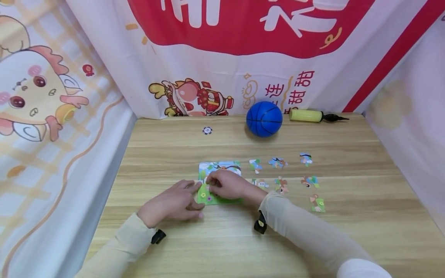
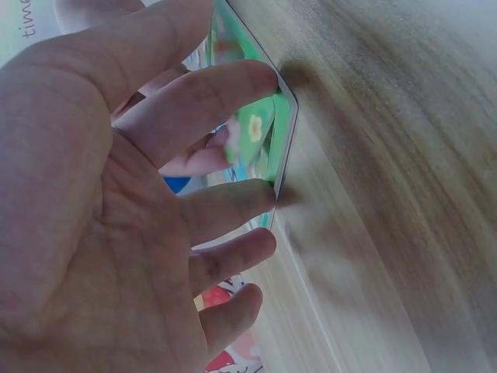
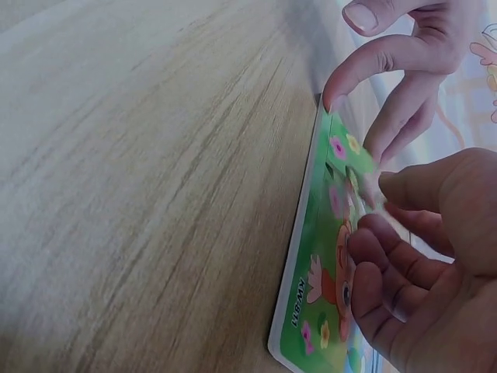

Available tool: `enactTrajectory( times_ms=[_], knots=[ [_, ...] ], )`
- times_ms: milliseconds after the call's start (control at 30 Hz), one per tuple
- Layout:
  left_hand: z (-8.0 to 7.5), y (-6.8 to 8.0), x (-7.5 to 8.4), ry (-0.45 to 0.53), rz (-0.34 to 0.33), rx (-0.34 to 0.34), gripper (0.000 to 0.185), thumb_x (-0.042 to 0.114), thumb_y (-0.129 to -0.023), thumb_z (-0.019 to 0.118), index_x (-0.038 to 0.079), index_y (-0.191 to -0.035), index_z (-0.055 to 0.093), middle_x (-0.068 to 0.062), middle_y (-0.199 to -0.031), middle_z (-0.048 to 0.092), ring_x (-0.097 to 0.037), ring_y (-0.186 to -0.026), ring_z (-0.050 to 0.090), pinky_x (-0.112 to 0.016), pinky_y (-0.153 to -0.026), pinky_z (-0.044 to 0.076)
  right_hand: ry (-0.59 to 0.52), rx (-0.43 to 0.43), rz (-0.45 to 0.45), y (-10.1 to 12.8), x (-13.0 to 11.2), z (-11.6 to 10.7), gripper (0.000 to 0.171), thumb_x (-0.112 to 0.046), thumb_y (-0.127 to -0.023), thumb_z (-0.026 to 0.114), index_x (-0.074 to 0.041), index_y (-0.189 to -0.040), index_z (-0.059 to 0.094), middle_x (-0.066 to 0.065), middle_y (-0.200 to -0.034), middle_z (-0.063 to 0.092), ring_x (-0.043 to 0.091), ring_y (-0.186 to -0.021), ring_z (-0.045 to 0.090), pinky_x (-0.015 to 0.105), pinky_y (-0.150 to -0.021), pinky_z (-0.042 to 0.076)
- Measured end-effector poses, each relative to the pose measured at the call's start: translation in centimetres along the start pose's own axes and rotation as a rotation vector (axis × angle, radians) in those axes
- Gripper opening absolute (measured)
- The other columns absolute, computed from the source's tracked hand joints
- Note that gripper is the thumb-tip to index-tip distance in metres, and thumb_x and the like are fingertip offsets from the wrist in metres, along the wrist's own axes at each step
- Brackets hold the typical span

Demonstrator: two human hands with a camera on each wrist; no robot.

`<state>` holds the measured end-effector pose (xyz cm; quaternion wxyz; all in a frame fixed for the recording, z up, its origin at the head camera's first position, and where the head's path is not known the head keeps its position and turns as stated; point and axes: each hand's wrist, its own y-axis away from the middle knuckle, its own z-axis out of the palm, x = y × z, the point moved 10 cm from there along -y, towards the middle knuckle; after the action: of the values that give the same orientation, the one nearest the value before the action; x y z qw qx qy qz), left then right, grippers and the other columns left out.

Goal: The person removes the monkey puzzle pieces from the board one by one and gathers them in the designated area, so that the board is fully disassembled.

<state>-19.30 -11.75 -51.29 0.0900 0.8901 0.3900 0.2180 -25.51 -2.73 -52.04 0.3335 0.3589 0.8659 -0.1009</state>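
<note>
A puzzle board (image 1: 204, 166) with a green border and cartoon print lies on the wooden table. My left hand (image 1: 172, 202) is at its left side, with extended fingers touching the border's edge near a corner. Over the board, my right hand (image 1: 227, 184) pinches a green flowered puzzle piece (image 3: 348, 151) between thumb and fingers. That piece is tilted at the flowered corner, near my left fingertips. The right wrist view shows the printed board surface (image 3: 314, 311) below my right fingers. My right hand hides much of the board's middle in the head view.
Several loose puzzle pieces lie right of the board, among them a blue one (image 1: 306, 159) and a green-brown one (image 1: 317, 203). Behind are a round chip (image 1: 207, 130), a blue ball (image 1: 264, 119) and a yellow hand pump (image 1: 306, 115). Printed cloth (image 1: 194, 65) hangs at the back.
</note>
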Motion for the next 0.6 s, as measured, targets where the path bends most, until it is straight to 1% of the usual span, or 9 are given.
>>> enactTrajectory(
  times_ms=[133,267,333,400,500,567,600],
  knots=[
    [0.1,-0.1,0.0,-0.005,-0.020,-0.007,0.041,0.058,-0.095,0.063,0.030,-0.123,0.076,-0.018,-0.160,0.032,-0.041,-0.146,0.025,-0.053,-0.119,0.019,-0.028,0.010,0.002,0.2,0.1,0.0,0.018,-0.015,-0.100,0.066,-0.009,-0.117,0.066,-0.008,-0.090,0.067,0.005,-0.078,0.062,0.025,-0.076,0.052],
    [0.3,-0.2,-0.2,0.003,-0.037,-0.018,0.043,0.059,-0.095,0.062,0.031,-0.124,0.075,-0.016,-0.161,0.030,-0.039,-0.147,0.024,-0.052,-0.119,0.018,-0.054,0.023,0.022,0.4,0.4,-0.1,0.016,-0.014,-0.100,0.065,-0.011,-0.116,0.066,-0.008,-0.088,0.068,0.003,-0.076,0.063,0.025,-0.074,0.052],
    [0.3,-0.2,-0.2,0.010,-0.037,-0.022,0.043,0.060,-0.095,0.062,0.031,-0.125,0.075,-0.016,-0.161,0.029,-0.039,-0.147,0.023,-0.052,-0.119,0.018,-0.118,0.028,0.056,0.5,0.9,-0.1,0.016,-0.014,-0.101,0.065,-0.012,-0.116,0.067,-0.008,-0.089,0.068,0.004,-0.077,0.064,0.025,-0.073,0.053],
    [0.3,-0.1,-0.2,0.013,-0.038,-0.024,0.043,0.060,-0.095,0.062,0.031,-0.125,0.075,-0.016,-0.161,0.029,-0.039,-0.147,0.023,-0.053,-0.119,0.018,-0.208,0.038,0.091,0.9,1.3,-0.3,0.015,-0.015,-0.100,0.066,-0.012,-0.115,0.068,-0.007,-0.091,0.068,0.007,-0.079,0.064,0.027,-0.071,0.054],
    [0.3,-0.1,-0.3,0.003,-0.038,-0.019,0.044,0.060,-0.095,0.062,0.031,-0.124,0.074,-0.016,-0.161,0.029,-0.039,-0.147,0.024,-0.053,-0.119,0.019,-0.325,0.046,0.126,1.9,1.9,-0.9,0.017,-0.016,-0.100,0.067,-0.012,-0.116,0.069,-0.005,-0.095,0.068,0.012,-0.084,0.064,0.030,-0.074,0.055],
    [0.3,-0.1,-0.4,-0.003,-0.038,-0.017,0.044,0.060,-0.094,0.062,0.031,-0.125,0.074,-0.016,-0.161,0.029,-0.039,-0.147,0.024,-0.053,-0.119,0.019,-0.362,0.048,0.138,3.2,2.3,-1.4,0.017,-0.018,-0.099,0.068,-0.013,-0.116,0.069,-0.004,-0.097,0.068,0.013,-0.088,0.064,0.031,-0.077,0.055],
    [0.3,-0.2,-0.4,-0.002,-0.038,-0.016,0.044,0.060,-0.094,0.062,0.031,-0.125,0.074,-0.016,-0.161,0.029,-0.039,-0.147,0.023,-0.053,-0.119,0.019,-0.362,0.049,0.142,4.0,2.6,-1.7,0.017,-0.019,-0.099,0.068,-0.014,-0.116,0.069,-0.004,-0.098,0.067,0.014,-0.090,0.063,0.031,-0.079,0.055]
  ],
)
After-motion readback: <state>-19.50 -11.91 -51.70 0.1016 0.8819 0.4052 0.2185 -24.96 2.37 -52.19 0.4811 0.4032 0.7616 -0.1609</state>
